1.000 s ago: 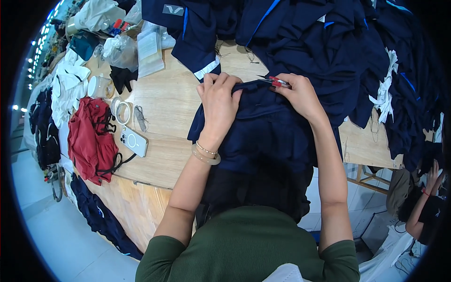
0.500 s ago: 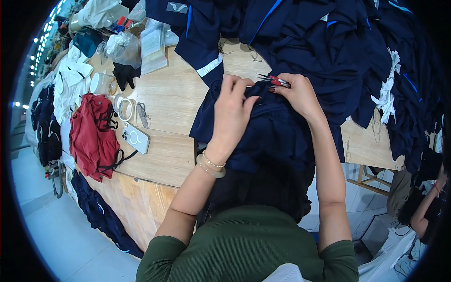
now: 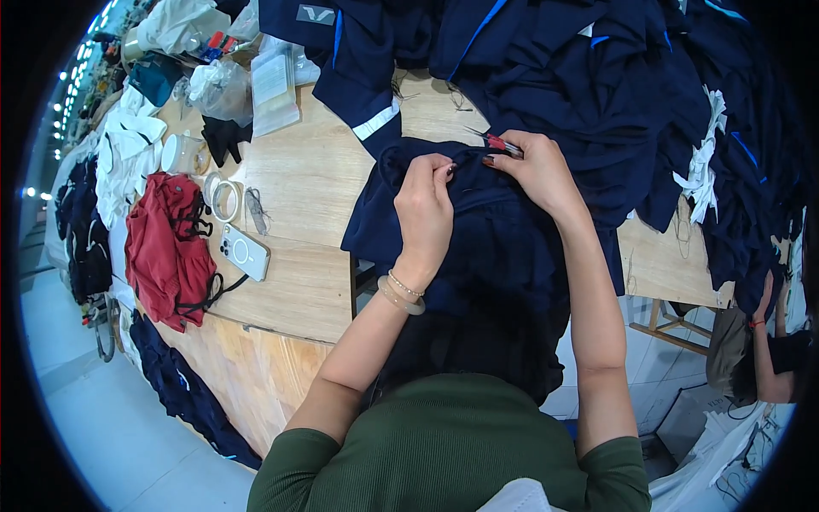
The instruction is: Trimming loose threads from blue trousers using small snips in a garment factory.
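A navy garment (image 3: 503,226) lies bunched over the table edge and my lap. My left hand (image 3: 424,203) is closed in a pinch on its cloth near the upper edge, thumb and forefinger together; any thread between them is too small to see. In my right hand (image 3: 537,166) is a pair of thread snips (image 3: 495,142) with red grips, the thin blades pointing left above the garment. The right fingers and thumb also rest close against the cloth.
Navy garments (image 3: 580,94) with blue trim pile along the far side and right, beside white strips (image 3: 705,162). On the wooden table (image 3: 299,205) at left are a phone (image 3: 245,253), tape rolls (image 3: 225,201), a red cloth item (image 3: 169,252) and plastic bags (image 3: 220,90). Another person's arm (image 3: 765,350) shows at right.
My left hand has turned and its fingers have come together in a pinch on the cloth. The snips have tilted slightly in my right hand. At far right, the other person's arm has moved.
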A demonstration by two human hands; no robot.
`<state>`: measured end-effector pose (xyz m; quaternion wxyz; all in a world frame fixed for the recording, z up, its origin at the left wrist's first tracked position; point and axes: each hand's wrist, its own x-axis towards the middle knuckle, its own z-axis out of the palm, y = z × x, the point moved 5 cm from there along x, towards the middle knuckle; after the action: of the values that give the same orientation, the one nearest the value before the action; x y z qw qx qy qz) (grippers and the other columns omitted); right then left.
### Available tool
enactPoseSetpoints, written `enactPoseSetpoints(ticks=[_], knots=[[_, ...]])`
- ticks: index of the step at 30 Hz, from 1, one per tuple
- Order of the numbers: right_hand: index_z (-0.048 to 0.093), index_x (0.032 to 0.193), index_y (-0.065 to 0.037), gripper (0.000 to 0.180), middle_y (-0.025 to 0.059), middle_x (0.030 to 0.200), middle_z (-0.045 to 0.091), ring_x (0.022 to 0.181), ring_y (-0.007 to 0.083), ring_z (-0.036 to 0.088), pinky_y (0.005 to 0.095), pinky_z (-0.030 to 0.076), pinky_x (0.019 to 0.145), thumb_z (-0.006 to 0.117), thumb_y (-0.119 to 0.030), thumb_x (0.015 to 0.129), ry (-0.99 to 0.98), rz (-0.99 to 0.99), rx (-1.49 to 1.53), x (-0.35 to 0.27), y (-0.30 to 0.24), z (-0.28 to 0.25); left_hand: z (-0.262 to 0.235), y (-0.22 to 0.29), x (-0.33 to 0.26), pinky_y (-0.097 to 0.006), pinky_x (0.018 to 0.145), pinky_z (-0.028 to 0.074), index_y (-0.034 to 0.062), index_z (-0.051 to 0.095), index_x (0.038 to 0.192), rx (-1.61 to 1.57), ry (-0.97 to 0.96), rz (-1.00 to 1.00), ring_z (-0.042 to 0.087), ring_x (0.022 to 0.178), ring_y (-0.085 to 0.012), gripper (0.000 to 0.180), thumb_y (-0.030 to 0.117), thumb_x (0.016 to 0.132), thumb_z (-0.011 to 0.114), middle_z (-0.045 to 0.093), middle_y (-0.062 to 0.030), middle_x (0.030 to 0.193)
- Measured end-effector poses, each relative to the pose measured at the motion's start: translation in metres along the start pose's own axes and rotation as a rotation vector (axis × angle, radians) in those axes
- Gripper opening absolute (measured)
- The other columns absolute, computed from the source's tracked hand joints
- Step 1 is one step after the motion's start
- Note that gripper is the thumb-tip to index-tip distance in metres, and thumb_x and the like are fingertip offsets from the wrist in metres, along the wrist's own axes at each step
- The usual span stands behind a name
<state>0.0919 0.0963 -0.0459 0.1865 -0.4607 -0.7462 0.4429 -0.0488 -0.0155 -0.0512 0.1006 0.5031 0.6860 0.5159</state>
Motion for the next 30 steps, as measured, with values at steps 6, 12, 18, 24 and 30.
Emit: enactPoseSetpoints(ticks=[6,12,18,24,30], knots=[[0.066,0.087,-0.001,0.022,0.0031,0.069,0.062,0.061,0.0094,0.053,0.0262,0.038,0.057,0.068,-0.022,0.093,0.076,0.035,0.386,-0.013,-0.007,-0.017,-0.003,0.006,-0.008,-0.034,0.074,0.054,-0.0052,0.057,0.092,-0.053,0.019,-0.009,0.066,0.086,-0.0292,0.003,-0.007,0.091,0.060,0.062,-0.0162,0.096],[0.065,0.080,-0.003,0.023,-0.0080,0.054,0.045,0.047,-0.0002,0.033,0.0208,0.021,0.045,0.070,-0.022,0.092,-0.092,0.249,0.378,-0.033,-0.018,-0.017,-0.005,0.010,-0.011,-0.033,0.075,0.054,-0.0059,0.057,0.092,-0.044,0.012,-0.035,0.064,0.087,-0.0273,0.003,-0.007,0.091,0.060,0.055,-0.0150,0.103],[0.070,0.076,0.005,0.034,0.0130,0.062,0.067,0.055,0.0118,0.058,0.0272,0.043,0.054,0.078,-0.027,0.084,0.017,0.221,0.149,-0.026,-0.011,-0.006,-0.004,0.012,-0.013,-0.033,0.074,0.053,-0.0056,0.058,0.092,-0.059,-0.001,-0.035,0.062,0.087,-0.0258,0.004,-0.006,0.090,0.061,0.054,-0.0142,0.103],[0.071,0.074,0.005,0.035,0.0157,0.058,0.063,0.051,0.0194,0.060,0.0320,0.045,0.054,0.078,-0.028,0.082,0.041,0.178,0.056,-0.021,-0.020,0.001,-0.005,0.012,-0.013,-0.033,0.073,0.053,-0.0054,0.058,0.092,-0.080,0.004,-0.038,0.062,0.087,-0.0263,0.004,-0.007,0.090,0.061,0.054,-0.0144,0.103],[0.070,0.073,0.004,0.034,0.0171,0.058,0.063,0.052,0.0244,0.062,0.0345,0.047,0.055,0.077,-0.028,0.082,0.065,0.165,0.019,-0.018,-0.024,0.002,-0.005,0.012,-0.013,-0.034,0.073,0.052,-0.0053,0.058,0.092,-0.059,0.004,-0.020,0.061,0.086,-0.0274,0.004,-0.007,0.090,0.061,0.054,-0.0149,0.103]])
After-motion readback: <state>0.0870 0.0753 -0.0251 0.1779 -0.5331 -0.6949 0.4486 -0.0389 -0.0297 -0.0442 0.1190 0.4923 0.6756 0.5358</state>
